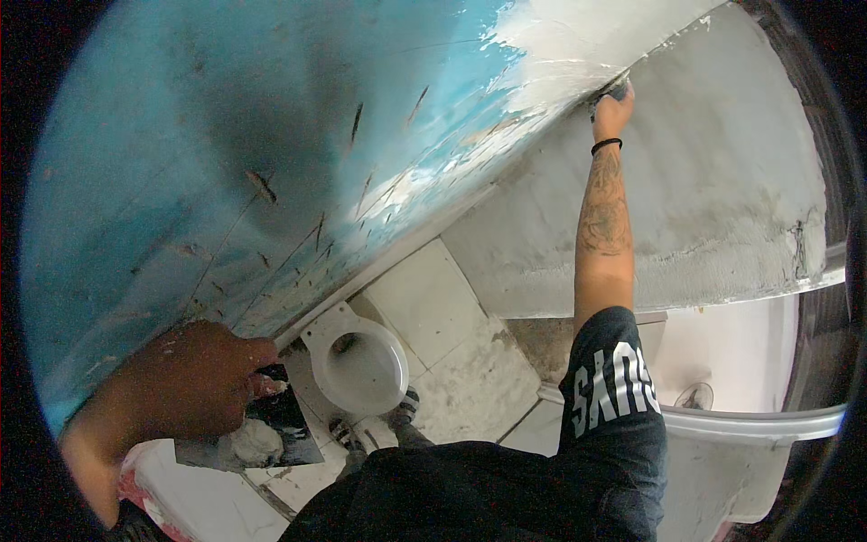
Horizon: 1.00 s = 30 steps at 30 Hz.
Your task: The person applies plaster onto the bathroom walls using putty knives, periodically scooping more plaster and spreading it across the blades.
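Observation:
My right hand [613, 110] is stretched far up into the corner where the blue wall meets the grey wall. Its fingers are closed round a dark scraper-like tool [618, 91], pressed against the joint; most of the blade is hidden. Low on the left, my left hand [217, 370] is closed on the edge of a dark flat plate [302, 441]. A lump of white putty [256, 443] sits on that plate. White filler [542, 41] coats the blue wall [298, 54] along the corner, with rough ragged edges.
Below me stands a white toilet bowl [362, 369] without a seat, between the blue wall and my feet. Pale floor tiles [452, 307] lie beside it. A grey cemented wall [722, 163] rises on the right, above a white rim [768, 423]. Dark gouges mark the blue wall.

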Motion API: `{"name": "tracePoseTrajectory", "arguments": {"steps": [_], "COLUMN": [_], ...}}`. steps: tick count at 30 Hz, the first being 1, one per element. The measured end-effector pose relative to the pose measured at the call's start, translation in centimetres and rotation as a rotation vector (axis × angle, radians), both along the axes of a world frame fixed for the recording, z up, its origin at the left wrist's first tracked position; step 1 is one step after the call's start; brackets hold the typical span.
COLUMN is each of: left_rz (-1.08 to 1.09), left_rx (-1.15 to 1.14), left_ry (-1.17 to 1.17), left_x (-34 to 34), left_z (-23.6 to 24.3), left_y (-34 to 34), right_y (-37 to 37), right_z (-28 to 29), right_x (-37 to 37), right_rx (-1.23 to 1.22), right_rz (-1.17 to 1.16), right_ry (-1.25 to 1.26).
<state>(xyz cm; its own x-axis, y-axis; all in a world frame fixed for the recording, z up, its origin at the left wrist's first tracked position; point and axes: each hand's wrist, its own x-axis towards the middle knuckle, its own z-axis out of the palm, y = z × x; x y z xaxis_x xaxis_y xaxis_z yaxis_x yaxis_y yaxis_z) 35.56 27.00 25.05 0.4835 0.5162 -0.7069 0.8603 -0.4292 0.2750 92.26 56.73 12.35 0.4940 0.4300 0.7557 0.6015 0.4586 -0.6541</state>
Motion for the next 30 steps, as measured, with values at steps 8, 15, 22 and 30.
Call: {"name": "tracePoseTrajectory", "arguments": {"steps": [8,15,22,30], "left_rz": [0.012,-0.033,-0.109,-0.189], "left_rx": [0.001,0.075,0.152,0.18], "left_ry": [-0.043,-0.107,-0.06,-0.182], "left_x": [-0.2,-0.9,0.2,-1.0], "left_z": [-0.5,-1.7,-1.4,-3.6], "left_y": [-0.1,-0.2,-0.1,0.5], "right_y": [-1.1,-4.4,-11.2,-17.0], "right_z": [0.3,-1.0,0.0,0.5], "right_x": [-4.3,-11.6,-20.7,-30.6], "right_rx": [-0.112,-0.097,-0.207,-0.222], "right_rz": [-0.176,-0.248,-0.278,-0.326], "right_ry": [-0.121,-0.229,-0.202,-0.275]}}
